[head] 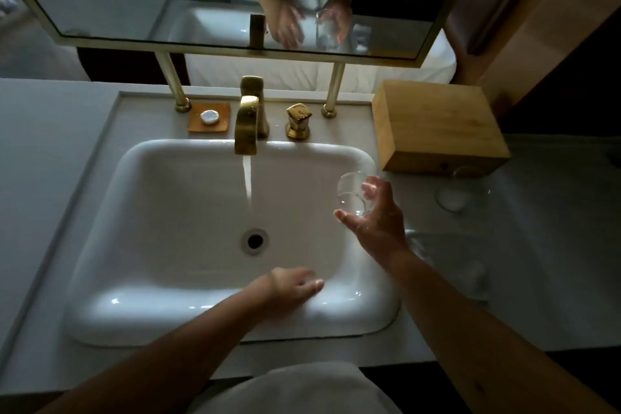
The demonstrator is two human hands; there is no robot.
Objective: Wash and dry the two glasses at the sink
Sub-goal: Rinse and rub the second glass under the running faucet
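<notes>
Glass (351, 193), gripped by the right hand (376, 215) at the basin's right edge, lies tilted, right of the running stream (247, 178); left hand (292, 286) hovers loose, empty.

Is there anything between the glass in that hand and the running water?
Nothing visible. The right hand holds the glass over the sink's right edge, and only open basin lies between it and the water stream. The left hand sits low at the near rim, out of that path.

White sink (141, 296); gold faucet (247, 124); clear glass (351, 193); pale wood box (437, 124); orange dish (210, 118).
</notes>
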